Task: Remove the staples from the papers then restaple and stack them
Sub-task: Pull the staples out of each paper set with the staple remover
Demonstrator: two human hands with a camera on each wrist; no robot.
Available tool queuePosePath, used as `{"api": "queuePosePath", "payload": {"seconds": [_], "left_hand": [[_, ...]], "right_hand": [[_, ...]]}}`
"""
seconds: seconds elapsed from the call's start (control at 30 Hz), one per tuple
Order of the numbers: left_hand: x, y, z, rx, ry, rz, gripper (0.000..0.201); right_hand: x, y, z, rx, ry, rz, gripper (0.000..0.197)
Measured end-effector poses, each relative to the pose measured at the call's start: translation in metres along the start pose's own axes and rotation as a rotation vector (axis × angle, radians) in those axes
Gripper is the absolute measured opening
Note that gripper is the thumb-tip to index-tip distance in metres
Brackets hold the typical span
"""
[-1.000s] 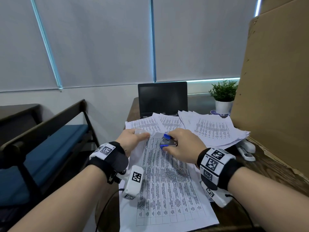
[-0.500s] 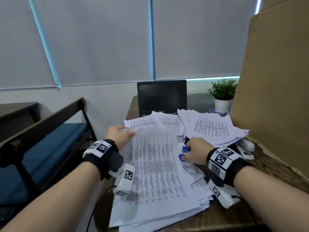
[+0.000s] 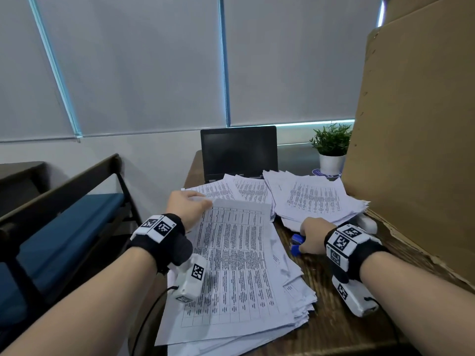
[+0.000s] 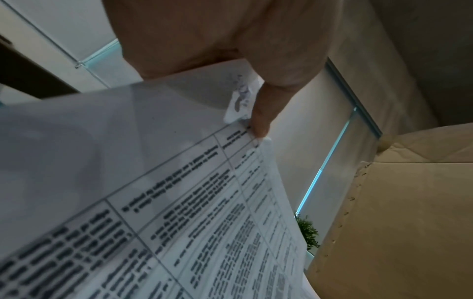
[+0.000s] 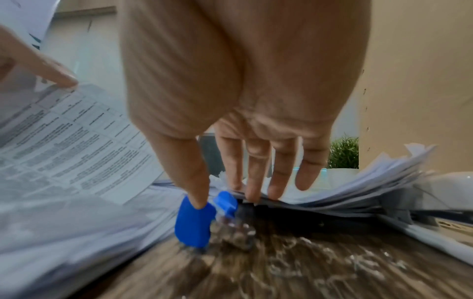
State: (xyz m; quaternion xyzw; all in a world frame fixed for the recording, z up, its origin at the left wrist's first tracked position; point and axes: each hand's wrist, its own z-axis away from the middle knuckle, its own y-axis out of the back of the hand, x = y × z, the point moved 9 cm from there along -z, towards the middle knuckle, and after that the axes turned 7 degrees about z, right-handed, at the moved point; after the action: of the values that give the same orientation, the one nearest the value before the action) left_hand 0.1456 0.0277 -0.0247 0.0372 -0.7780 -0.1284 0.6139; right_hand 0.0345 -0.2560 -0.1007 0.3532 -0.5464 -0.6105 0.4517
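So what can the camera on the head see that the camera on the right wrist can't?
Only the head view shows the laptop, both wristbands, the blue bench seat and the left hand holding the top corner of a printed sheet.

Only the right wrist view shows the right hand's thumb touching the blue staple remover, which sits on the wooden table, with the fingers reaching under a paper pile.

Both show the staple remover, the papers, the potted plant and the cardboard sheet.
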Motion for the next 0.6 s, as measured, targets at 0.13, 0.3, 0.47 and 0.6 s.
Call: {"api": "queuePosePath", "payload": {"seconds": [0.13, 0.3, 0.47, 0.6], "left_hand": [[0.024, 0.004, 0.000, -0.042, -0.047, 0.092, 0.012], [0.049, 0.020, -0.002, 0.016, -0.062, 0.410, 0.013], [0.034, 0.016, -0.009, -0.003, 0.027, 0.218, 0.022], [-0.012, -0.020, -0.009, -0.267, 0.200, 0.013, 0.024]], "right_hand": [[-0.011, 0.031, 0.006, 0.160, 0.130, -0.434, 0.070], [-0.038, 0.059, 0.021, 0.130, 0.298, -1.013, 0.040], [-0.022, 0.082, 0.013, 0.373, 0.122, -1.298, 0.013], [0.005, 0.095, 0.013, 0.480, 0.004, -1.444, 0.013]]}}
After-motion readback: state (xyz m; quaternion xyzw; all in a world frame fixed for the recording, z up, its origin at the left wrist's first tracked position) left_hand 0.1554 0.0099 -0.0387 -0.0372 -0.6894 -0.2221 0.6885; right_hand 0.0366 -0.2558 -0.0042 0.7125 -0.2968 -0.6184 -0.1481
